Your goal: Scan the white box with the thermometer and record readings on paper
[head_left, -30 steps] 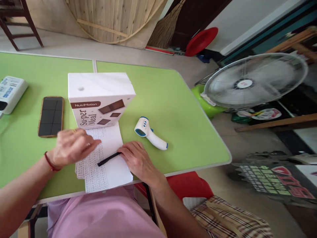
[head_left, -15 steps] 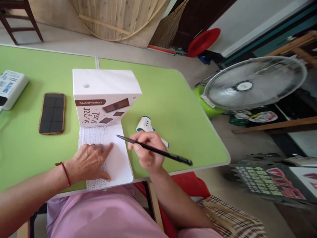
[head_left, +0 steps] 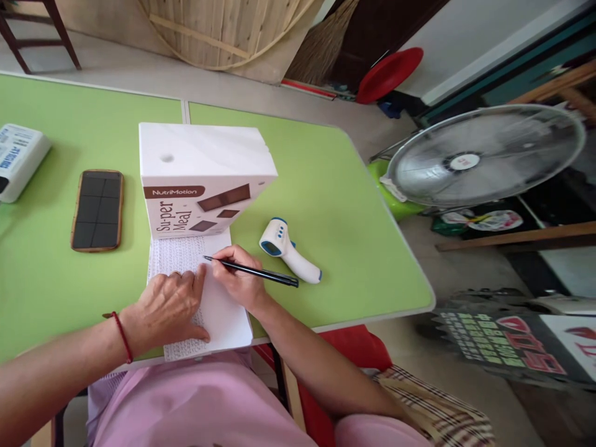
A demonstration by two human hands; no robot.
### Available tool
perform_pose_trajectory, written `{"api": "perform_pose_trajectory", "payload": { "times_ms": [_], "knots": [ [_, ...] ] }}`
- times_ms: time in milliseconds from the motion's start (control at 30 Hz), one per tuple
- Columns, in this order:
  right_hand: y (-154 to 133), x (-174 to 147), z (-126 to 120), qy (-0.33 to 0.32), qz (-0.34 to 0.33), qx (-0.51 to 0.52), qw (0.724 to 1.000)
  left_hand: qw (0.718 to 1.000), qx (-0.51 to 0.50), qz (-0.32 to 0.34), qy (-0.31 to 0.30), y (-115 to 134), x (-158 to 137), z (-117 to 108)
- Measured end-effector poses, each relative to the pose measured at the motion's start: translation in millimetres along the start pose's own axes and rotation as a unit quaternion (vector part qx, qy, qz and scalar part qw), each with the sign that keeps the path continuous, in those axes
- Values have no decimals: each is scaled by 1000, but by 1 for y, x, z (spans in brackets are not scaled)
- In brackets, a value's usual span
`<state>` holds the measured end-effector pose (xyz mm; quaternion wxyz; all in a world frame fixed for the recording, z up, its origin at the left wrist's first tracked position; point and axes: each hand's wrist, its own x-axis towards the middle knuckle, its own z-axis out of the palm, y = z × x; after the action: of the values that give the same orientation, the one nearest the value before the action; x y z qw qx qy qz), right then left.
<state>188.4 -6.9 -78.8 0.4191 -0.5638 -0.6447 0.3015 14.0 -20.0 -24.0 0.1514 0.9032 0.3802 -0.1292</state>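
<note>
The left hand [head_left: 168, 305] lies open, palm down, on handwritten paper [head_left: 228, 324], angled toward two o'clock; the right hand [head_left: 241, 285] grips a black pen [head_left: 267, 273], tip toward nine.

Phone [head_left: 97, 211] lying face up | white-and-blue thermometer [head_left: 293, 257] on green tabletop [head_left: 354, 248] | caged fan [head_left: 463, 161] | round red object [head_left: 390, 76] near straw broom [head_left: 321, 46]

- Probably a room in a home
- Chair [head_left: 40, 43] and broom [head_left: 321, 49] across the floor [head_left: 107, 62]
- Fan [head_left: 464, 161] near the table [head_left: 349, 217]
- Phone [head_left: 97, 211] lying on the table
</note>
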Motion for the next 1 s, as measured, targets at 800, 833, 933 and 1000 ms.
{"api": "perform_pose_trajectory", "payload": {
  "times_ms": [800,833,933,1000],
  "knots": [
    [4,-2,4,-13,-68,-23,997,1000,-5,-3,-25,0,2,-4],
    [4,-2,4,-12,-72,-24,997,1000,-5,-3,-28,0,2,-4],
    [5,-1,4,0,-95,-27,995,999,-3,-8,-32,0,1,-6],
    [5,-1,5,19,-110,-30,993,999,-1,-12,-31,1,0,-7]
  ]
}}
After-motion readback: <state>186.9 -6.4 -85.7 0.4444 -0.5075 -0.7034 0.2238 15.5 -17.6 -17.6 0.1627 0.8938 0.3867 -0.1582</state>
